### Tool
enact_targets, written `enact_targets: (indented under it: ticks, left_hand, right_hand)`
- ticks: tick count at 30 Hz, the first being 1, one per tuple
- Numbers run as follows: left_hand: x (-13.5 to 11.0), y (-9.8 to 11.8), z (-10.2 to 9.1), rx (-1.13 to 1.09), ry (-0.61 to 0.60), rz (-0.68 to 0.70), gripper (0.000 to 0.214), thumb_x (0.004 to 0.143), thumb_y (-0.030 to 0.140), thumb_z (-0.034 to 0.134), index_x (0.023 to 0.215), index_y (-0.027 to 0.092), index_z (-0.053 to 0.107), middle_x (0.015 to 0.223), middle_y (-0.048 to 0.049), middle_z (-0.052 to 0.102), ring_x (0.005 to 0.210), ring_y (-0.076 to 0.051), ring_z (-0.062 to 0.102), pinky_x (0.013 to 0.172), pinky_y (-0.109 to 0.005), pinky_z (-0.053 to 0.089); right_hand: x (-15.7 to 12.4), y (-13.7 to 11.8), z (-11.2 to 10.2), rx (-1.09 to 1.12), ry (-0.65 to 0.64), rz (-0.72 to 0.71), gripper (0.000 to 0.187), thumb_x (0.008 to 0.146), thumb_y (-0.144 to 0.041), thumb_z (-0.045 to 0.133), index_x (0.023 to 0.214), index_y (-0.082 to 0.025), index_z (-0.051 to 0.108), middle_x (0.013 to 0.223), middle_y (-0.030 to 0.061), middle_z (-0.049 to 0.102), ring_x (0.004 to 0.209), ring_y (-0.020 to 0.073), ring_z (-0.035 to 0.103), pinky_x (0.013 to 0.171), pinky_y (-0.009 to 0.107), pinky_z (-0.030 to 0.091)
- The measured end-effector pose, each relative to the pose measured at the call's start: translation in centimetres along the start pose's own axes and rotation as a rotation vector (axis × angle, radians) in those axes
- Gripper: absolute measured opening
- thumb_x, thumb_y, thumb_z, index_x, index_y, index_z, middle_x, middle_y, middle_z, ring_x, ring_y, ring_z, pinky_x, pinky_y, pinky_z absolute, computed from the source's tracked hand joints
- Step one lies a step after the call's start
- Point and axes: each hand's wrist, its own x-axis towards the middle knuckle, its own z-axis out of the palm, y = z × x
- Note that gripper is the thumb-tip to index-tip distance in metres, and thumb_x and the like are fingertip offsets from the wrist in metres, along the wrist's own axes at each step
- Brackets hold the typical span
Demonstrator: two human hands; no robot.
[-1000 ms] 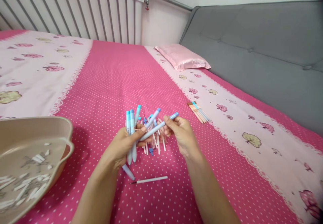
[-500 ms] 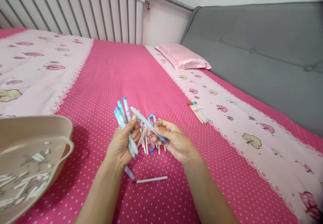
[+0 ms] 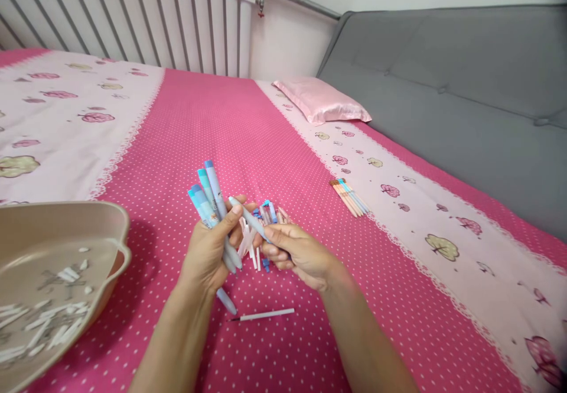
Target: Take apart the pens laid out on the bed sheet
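Observation:
Several pale blue pens [image 3: 212, 186] with blue and turquoise ends fan out of my left hand [image 3: 215, 248], which is closed around them. One more light blue pen [image 3: 250, 218] slants between the hands: its pale tip is at my left thumb and its other end is inside my right hand [image 3: 299, 248], closed on it. Just behind the hands lies a heap of pen parts [image 3: 270, 210], clear, white and blue, partly hidden by my fingers. Below the hands rest a white refill [image 3: 266, 315] with a dark tip and a pale pen barrel [image 3: 227, 301] on the bedspread.
A beige basin [image 3: 100, 218] at the left holds many small white pieces and springs. Several peach and blue pens [image 3: 349, 197] lie side by side to the right. Farther back are a pink pillow [image 3: 323, 100], a grey headboard [image 3: 465, 74] and a white radiator [image 3: 133, 15].
My right hand has moved slightly left and its fingers now cover the blue end of the pen. The bunch in my left hand has shifted a little left and tilted.

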Motion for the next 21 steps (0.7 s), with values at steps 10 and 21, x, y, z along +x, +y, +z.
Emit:
enact_targets:
  ticks: [10,21]
  left_hand:
    - [0.1,-0.3,0.0,0.162,0.251,0.063,0.03,0.053,0.028,0.081,0.063,0.013,0.057,0.038,0.0082,0.043,0.035,-0.003,0.036,0.035,-0.014,0.027]
    - [0.4,0.0,-0.4,0.073,0.154,0.062,0.027,0.056,0.025,0.081,0.072,0.011,0.064,0.039,0.008,0.043,0.036,-0.002,0.035,0.035,-0.011,0.027]
  right_hand:
    - [0.5,0.6,0.7,-0.923,0.567,-0.396,0.015,0.081,-0.028,0.059,0.091,-0.023,0.07,0.077,0.0003,0.066,0.068,0.0141,0.056,0.064,0.026,0.04]
    - [0.7,0.6,0.4,-0.737,0.421,-0.354,0.027,0.086,-0.041,0.049,0.089,-0.016,0.061,0.079,0.0027,0.063,0.069,0.0122,0.058,0.064,0.024,0.044]
